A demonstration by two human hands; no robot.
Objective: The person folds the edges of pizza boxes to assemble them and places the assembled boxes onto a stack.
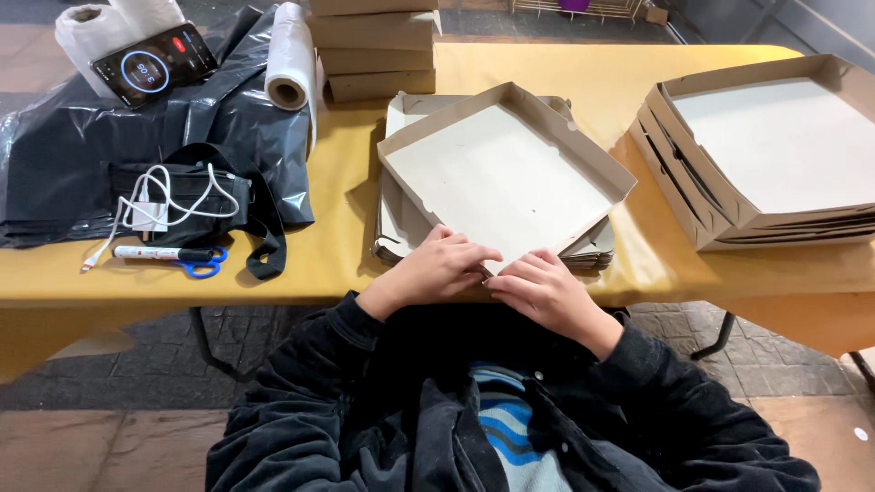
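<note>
Yellow table (547,73): both hands' grip pinches box corner (497,264).

We see an open, shallow cardboard box (499,173), pale grey inside with tan walls, set askew on a pile of flat box blanks (401,223) at the table's near edge. Our left hand (442,267) and right hand (544,290) press on its near corner. At the right stands a stack of folded boxes (775,155), nested, white-floored. At the far edge sits a pile of closed boxes (374,46). Far left, a phone (153,64) leans on a paper roll, its dark screen showing a blue ring and a red dot.
</note>
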